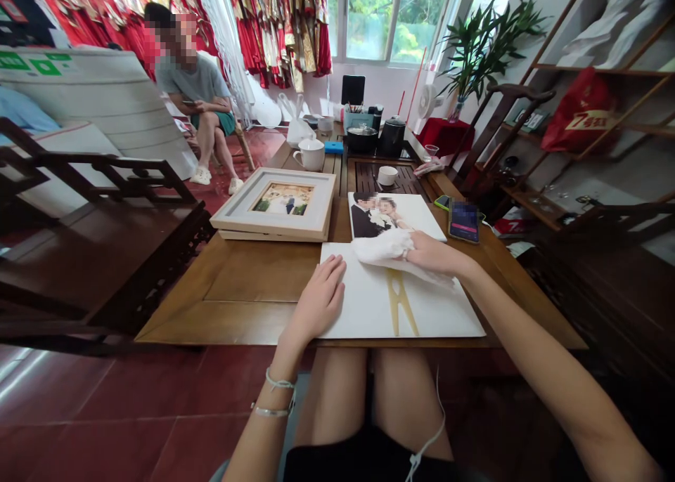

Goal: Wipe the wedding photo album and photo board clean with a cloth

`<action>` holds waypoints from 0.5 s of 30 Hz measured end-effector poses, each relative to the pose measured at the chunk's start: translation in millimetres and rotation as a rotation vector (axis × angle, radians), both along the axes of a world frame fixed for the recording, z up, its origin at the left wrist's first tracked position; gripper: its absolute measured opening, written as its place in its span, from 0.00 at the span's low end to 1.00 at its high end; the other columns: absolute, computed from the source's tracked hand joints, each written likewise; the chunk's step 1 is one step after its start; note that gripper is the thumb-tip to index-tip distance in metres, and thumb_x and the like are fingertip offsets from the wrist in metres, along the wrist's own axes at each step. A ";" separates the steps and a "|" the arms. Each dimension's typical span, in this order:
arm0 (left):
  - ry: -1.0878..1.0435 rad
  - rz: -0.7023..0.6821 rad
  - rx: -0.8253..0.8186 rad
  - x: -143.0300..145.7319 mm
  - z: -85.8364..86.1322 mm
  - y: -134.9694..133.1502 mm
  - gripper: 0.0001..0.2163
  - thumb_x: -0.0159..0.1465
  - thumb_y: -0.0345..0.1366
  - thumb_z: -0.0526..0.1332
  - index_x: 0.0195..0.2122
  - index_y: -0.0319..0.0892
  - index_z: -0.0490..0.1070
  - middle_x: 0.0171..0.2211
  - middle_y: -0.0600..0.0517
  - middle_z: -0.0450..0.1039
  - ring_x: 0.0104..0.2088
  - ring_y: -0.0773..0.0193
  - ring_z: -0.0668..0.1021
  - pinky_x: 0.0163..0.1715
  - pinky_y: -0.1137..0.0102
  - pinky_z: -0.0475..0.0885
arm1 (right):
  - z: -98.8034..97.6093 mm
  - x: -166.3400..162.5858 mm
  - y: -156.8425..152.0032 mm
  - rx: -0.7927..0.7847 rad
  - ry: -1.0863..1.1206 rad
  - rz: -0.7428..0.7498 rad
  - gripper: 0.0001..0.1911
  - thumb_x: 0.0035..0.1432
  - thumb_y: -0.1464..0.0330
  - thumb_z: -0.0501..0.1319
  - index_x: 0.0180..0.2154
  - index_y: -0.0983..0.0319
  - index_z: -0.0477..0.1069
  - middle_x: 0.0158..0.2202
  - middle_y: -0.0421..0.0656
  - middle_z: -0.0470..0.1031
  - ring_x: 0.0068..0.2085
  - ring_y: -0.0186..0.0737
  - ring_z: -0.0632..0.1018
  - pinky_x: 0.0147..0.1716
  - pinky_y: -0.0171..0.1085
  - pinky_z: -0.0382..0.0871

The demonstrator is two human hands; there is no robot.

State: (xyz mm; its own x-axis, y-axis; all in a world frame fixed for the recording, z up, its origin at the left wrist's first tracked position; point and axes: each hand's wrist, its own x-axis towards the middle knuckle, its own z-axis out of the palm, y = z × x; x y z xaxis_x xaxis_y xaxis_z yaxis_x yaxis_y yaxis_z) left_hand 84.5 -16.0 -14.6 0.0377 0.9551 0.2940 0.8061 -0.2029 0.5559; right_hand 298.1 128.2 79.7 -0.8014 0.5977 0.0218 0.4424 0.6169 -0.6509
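A white board [369, 303] with a pale gold clothespin-shaped stand on it lies flat at the near edge of the wooden table [253, 278]. My left hand [319, 299] rests flat on the board's left part, fingers stretched out. My right hand [429, 251] presses a crumpled white cloth [382, 246] onto the board's far edge. Just beyond the cloth lies a wedding photo print [401, 211]. To the left stand two stacked framed pictures [277, 204].
A phone [464, 220] lies right of the print. Farther back are a white cup [310, 154], a small bowl [387, 176], a black kettle [391, 136] and a tea tray. A person sits at the back left. Dark wooden chairs flank the table; shelves stand right.
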 end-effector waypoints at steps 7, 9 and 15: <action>0.016 0.002 -0.011 -0.4 -0.1 0.2 0.21 0.70 0.34 0.47 0.63 0.36 0.61 0.66 0.41 0.58 0.68 0.53 0.57 0.67 0.52 0.53 | -33.7 75.2 3.1 0.074 0.040 -0.216 0.24 0.56 0.67 0.53 0.53 0.63 0.72 0.56 0.48 0.74 0.57 0.54 0.72 0.60 0.52 0.61; 0.019 0.007 -0.009 -0.6 -0.7 0.2 0.21 0.70 0.34 0.46 0.63 0.36 0.61 0.66 0.41 0.57 0.68 0.53 0.57 0.67 0.52 0.53 | -43.7 85.6 -6.5 0.095 0.040 -0.256 0.27 0.55 0.68 0.53 0.56 0.63 0.69 0.59 0.49 0.70 0.61 0.55 0.68 0.62 0.55 0.57; 0.017 0.008 -0.004 -0.9 -2.3 0.5 0.21 0.70 0.35 0.47 0.62 0.37 0.61 0.66 0.41 0.57 0.68 0.52 0.57 0.67 0.51 0.53 | -53.6 85.8 -79.0 0.365 -0.165 -0.144 0.43 0.43 0.77 0.52 0.65 0.58 0.57 0.67 0.43 0.58 0.69 0.50 0.50 0.66 0.62 0.40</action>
State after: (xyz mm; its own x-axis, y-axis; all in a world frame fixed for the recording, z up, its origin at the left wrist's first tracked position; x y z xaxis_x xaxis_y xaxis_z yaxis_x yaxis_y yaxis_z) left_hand 83.6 -15.5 -16.8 0.0352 0.9566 0.2893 0.8170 -0.1942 0.5429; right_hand 383.9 49.2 26.0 -0.7211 0.6803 0.1312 0.6205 0.7184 -0.3144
